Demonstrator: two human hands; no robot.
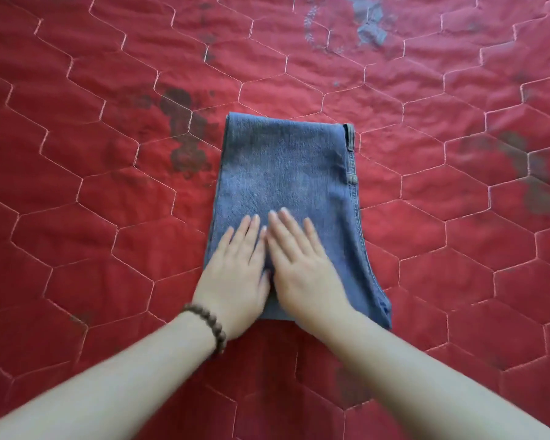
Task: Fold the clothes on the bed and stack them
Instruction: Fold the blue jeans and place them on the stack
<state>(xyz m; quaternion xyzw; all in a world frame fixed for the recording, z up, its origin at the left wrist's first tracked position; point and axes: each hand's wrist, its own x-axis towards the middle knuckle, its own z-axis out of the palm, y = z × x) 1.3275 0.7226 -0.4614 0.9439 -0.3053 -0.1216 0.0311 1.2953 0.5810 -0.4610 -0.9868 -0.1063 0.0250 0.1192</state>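
Note:
A pair of blue jeans point(286, 166) lies folded into a compact rectangle in the middle of the bed, its waistband and belt loops along the right edge. My left hand point(238, 274) lies flat on the near left part of the denim, fingers straight, with a beaded bracelet on the wrist. My right hand point(302, 268) presses flat beside it, fingers straight and pointing away from me. The two hands touch side by side. The near edge of the jeans is partly hidden under my hands and wrists.
The red quilted bedspread point(108, 233), stitched in hexagons with faded grey flower prints, fills the whole view. No other clothes or stack show in view.

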